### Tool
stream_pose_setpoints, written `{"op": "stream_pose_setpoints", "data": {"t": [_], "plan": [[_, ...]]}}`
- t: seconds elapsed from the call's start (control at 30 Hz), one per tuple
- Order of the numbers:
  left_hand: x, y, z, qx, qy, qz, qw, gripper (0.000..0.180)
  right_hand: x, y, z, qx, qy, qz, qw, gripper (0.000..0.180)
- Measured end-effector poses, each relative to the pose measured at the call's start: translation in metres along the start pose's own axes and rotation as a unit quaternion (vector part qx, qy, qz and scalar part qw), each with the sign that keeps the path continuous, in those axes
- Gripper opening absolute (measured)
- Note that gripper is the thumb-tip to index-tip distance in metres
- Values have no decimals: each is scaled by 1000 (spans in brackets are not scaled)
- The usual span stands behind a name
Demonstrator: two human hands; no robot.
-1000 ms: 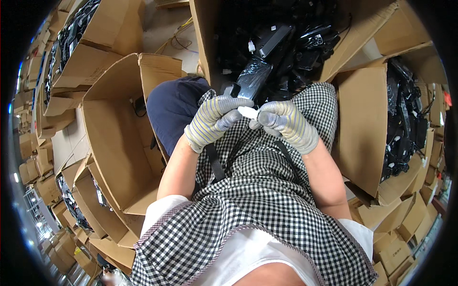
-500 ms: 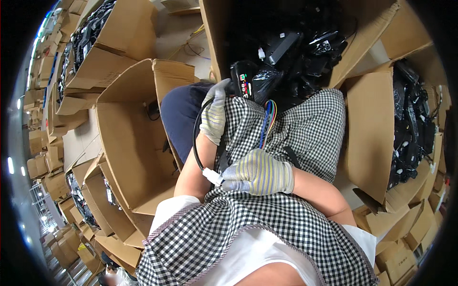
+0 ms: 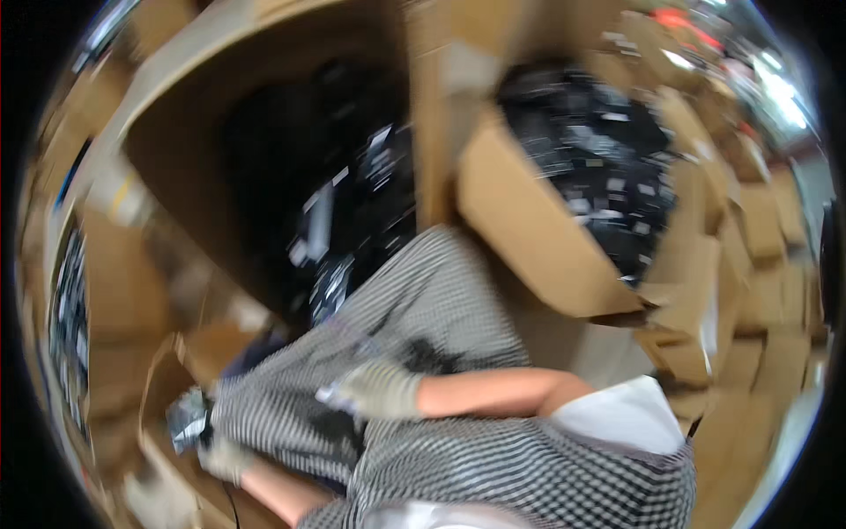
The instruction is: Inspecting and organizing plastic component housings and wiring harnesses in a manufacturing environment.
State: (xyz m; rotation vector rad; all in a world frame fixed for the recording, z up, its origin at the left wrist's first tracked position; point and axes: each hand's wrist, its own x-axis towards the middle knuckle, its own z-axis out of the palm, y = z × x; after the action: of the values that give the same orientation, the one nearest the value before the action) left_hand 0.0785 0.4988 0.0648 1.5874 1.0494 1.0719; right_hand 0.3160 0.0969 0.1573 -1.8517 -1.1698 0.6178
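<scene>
The picture is heavily blurred by motion. My right hand [image 3: 381, 390], in a grey knit glove, lies across my checked apron [image 3: 441, 304] with its fingers closed on a small white plug [image 3: 330, 398]. My left hand [image 3: 224, 458], also gloved, is low at the left beside an open cardboard box [image 3: 167, 353]. It grips a black device [image 3: 188, 420] wrapped in shiny film. A thin dark cable [image 3: 231, 507] hangs below that hand.
A large open cardboard box [image 3: 176, 106] full of black devices stands ahead. A second filled box [image 3: 546, 247] is at the right. Several more cardboard boxes [image 3: 749, 264] are stacked along the right rim and the left edge.
The view has swung round and gone blurred. My left hand dropped with the black device from in front of the big box to the lower left. My right hand stays on the apron.
</scene>
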Motion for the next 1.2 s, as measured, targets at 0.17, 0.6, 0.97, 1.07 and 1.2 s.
{"op": "stream_pose_setpoints", "data": {"t": [0.17,0.6,0.97,1.07,1.2], "plan": [[-25,16,137,110,-223,118,961,40,4,69,40,-261,-135,107,950,22],[-66,154,344,416,-404,429,692,66,33,228,146,-269,-290,-164,904,22],[-45,83,413,389,-478,402,677,28,28,160,71,-164,-297,113,934,33],[-61,117,397,344,-467,384,718,19,16,144,65,-168,-241,101,950,27],[-82,157,380,277,-549,289,734,25,8,117,5,-172,-184,97,963,22]]}}
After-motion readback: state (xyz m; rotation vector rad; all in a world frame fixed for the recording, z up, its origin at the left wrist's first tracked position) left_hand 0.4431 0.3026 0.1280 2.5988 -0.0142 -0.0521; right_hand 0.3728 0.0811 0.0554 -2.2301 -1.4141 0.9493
